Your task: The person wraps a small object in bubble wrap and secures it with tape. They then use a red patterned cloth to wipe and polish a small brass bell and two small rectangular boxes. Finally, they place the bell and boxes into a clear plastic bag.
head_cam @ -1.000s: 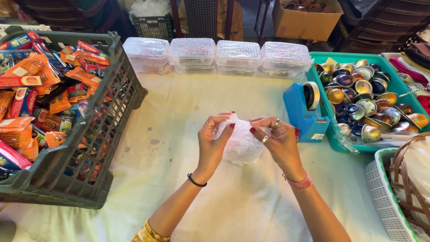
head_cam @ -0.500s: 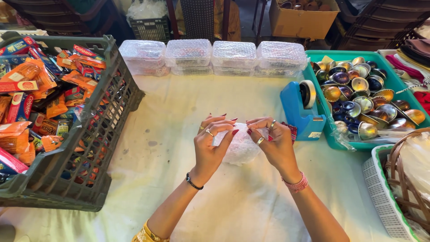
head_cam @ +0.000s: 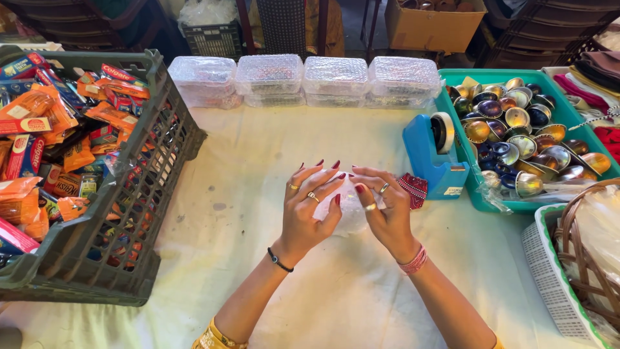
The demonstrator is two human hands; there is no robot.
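- Holding a small clear crinkled plastic bag [head_cam: 349, 210] between both hands over the pale cloth-covered table [head_cam: 258, 168]; the bag sits at mid-table, just above the cloth.
- Left hand [head_cam: 309, 210]: thumb and lower fingers pinch the bag's left edge, upper fingers splayed free. Judged a light pinch, to keep thin film from crumpling.
- Right hand [head_cam: 382, 210]: fingertips curl onto the bag's top right edge, gripping it; palm faces inward so both hands work the same rim.
- Small red patterned pouch [head_cam: 413, 189] lies on the cloth, just beside the right hand, partly hidden by it.
- Blue plastic tape dispenser [head_cam: 431, 155] stands near, right of the hands, within easy reach.
- Green plastic tray [head_cam: 481, 200] of shiny metallic bowls [head_cam: 523, 139] sits behind the dispenser.
- Four clear lidded plastic boxes [head_cam: 303, 81] line the far edge, side by side.
- Dark green slatted crate [head_cam: 139, 194] of orange and red packets [head_cam: 48, 123] stands well apart on the left.
- White basket [head_cam: 546, 271] with a wicker handle occupies the right corner.
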